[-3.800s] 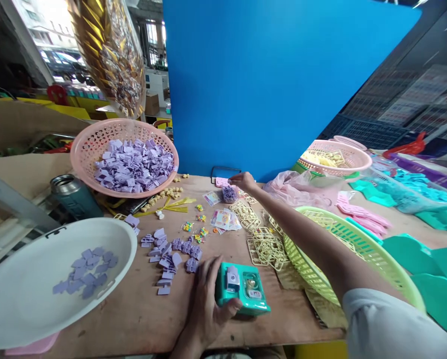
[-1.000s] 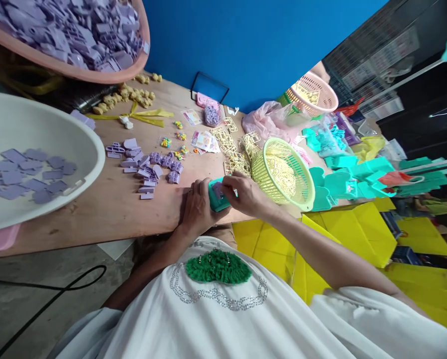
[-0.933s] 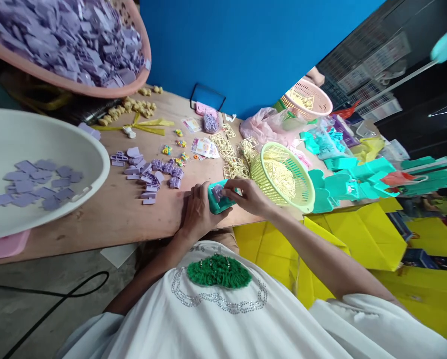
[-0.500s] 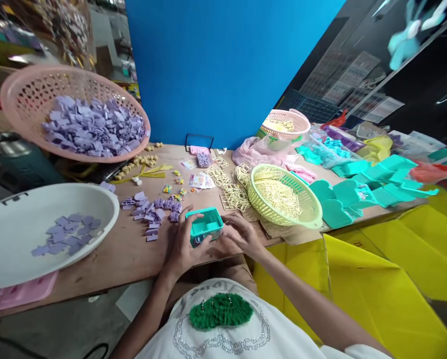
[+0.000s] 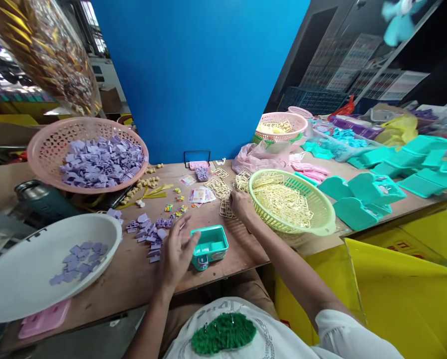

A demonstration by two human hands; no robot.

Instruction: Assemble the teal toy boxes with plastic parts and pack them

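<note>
A small teal box (image 5: 209,245) lies open side up on the wooden table (image 5: 122,279), near its front edge. My left hand (image 5: 176,252) is open with fingers spread, its thumb against the box's left side. Just beyond that hand lie loose purple pieces (image 5: 152,234). My right hand (image 5: 240,204) reaches forward onto the pale yellow plastic frames (image 5: 223,192) beside the green-yellow basket (image 5: 323,227). Whether its fingers grip a frame is hidden.
A white bowl (image 5: 29,294) with a few purple pieces sits at the left, and behind it a pink basket (image 5: 47,149) full of purple parts and a metal flask (image 5: 40,199). Sticker sheets (image 5: 201,195) lie mid-table. Teal parts (image 5: 361,194) cover the right; a yellow bin (image 5: 395,279) stands below.
My right hand left the teal box and moved forward to the yellow frames. The box now sits open side up on the table, and my left hand has loosened from it. The camera tilted up.
</note>
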